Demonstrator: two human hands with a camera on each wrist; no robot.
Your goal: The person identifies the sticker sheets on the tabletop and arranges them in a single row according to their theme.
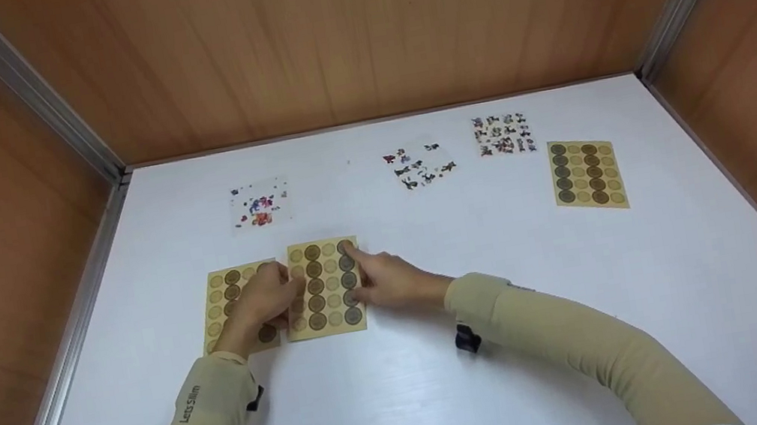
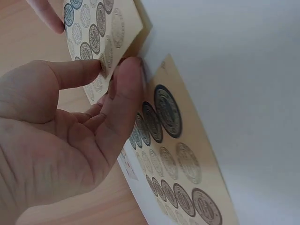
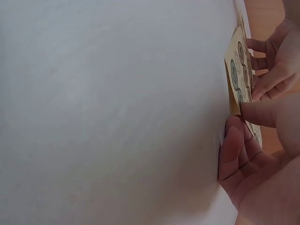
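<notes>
A tan sheet of round stickers, with light and dark circles in columns, is held between both hands. My left hand pinches its left edge between thumb and fingers. At the right edge, my right hand grips it, thumb on the printed face and fingers behind. The left wrist view shows the held sheet tilted and raised off the table. A second tan sticker sheet lies flat under my left hand and forearm, partly hidden by them.
Toward the back of the white table lie clear sheets of small colourful stickers: one at left, one at centre and one right of it. Another tan sticker sheet lies at right. Wooden panels enclose the back and sides.
</notes>
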